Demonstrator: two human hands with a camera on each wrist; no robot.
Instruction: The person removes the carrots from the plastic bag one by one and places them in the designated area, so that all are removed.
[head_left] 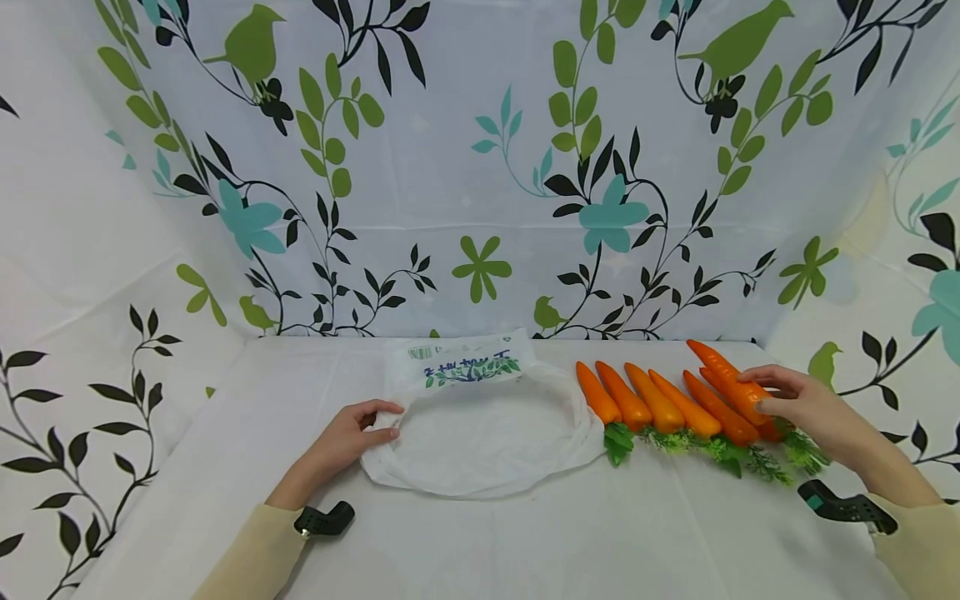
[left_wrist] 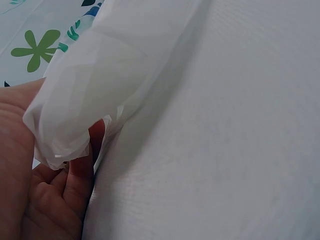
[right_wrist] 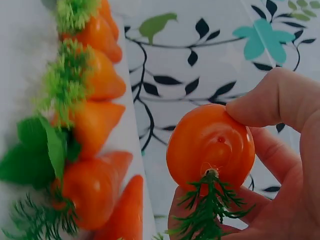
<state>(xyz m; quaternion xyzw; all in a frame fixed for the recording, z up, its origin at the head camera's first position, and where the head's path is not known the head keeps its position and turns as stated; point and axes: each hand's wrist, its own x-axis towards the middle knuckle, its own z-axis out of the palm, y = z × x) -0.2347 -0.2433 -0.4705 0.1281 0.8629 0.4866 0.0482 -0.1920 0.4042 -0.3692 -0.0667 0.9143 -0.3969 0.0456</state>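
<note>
On the white table lies a white plastic bag [head_left: 558,371] with blue and green print along its far side, its mouth spread wide. My left hand [head_left: 348,433] pinches the bag's left edge between thumb and fingers; in the left wrist view the thin film [left_wrist: 85,95] bunches up in the grip. To the right of the bag, my right hand [head_left: 813,408] holds an orange toy carrot [right_wrist: 210,140] by its thick end, with green fronds [right_wrist: 210,200] hanging from it. Its tip points away from me, over the other carrots in the head view.
Several more toy carrots [head_left: 626,396] lie side by side right of the bag, tips away from me and green tops [head_left: 675,442] toward me. The leftmost one sits close against the bag. A patterned cloth [head_left: 450,167] hangs behind the table [head_left: 487,550].
</note>
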